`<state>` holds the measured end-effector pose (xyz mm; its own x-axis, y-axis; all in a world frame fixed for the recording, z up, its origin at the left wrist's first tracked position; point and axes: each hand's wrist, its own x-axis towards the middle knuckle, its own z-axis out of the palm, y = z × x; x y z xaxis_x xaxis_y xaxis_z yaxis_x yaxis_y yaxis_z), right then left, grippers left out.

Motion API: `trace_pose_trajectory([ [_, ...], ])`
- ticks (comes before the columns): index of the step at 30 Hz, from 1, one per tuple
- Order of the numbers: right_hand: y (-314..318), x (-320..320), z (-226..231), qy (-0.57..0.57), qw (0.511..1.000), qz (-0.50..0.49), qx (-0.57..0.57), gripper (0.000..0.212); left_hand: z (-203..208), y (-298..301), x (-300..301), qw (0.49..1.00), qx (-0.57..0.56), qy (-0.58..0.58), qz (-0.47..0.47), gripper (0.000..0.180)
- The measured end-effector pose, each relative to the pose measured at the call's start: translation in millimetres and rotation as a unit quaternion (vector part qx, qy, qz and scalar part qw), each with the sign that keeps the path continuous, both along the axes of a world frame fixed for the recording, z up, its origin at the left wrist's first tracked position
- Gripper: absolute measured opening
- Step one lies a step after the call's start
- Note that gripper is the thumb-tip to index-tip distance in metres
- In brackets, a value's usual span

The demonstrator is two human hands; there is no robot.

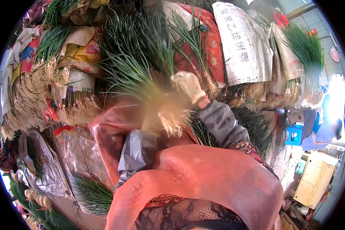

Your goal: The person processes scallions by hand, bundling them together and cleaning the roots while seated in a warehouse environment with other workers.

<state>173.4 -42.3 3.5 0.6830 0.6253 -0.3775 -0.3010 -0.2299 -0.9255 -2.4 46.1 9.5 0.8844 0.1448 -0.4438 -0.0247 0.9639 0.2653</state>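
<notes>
**Green onions in my hands**

Sacks (241,42) full of green onions are stacked high behind my fingers. I hold one green onion bunch (149,84) with its roots down, so the leaves fan up and away. My right hand (188,86), in a pale glove, is curled around it from the side. My left hand (151,115) is too blurry; I cannot tell how its fingers sit. More onions (92,193) lie below, by my pink apron (203,180).

This is an open-air produce market or packing yard. Bundles of green onions (134,73) with pale roots are stacked high from nine to two o'clock, wrapped in woven sacks (241,42). At three o'clock sit a blue crate (294,135) and daylight.
</notes>
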Motion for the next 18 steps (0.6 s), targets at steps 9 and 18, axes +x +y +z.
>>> trace_pose_trajectory([
  [9,4.9,-25.6,-24.7,-0.375,0.919,0.124,-0.001,0.016,-12.1,-0.2,-6.1,0.999,-0.001,0.038,0.014,0.026],
  [18,-5.5,-30.4,45.7,0.086,0.994,0.055,-0.044,0.026,5.9,0.1,-23.1,0.998,0.034,-0.047,0.028,0.029],
])
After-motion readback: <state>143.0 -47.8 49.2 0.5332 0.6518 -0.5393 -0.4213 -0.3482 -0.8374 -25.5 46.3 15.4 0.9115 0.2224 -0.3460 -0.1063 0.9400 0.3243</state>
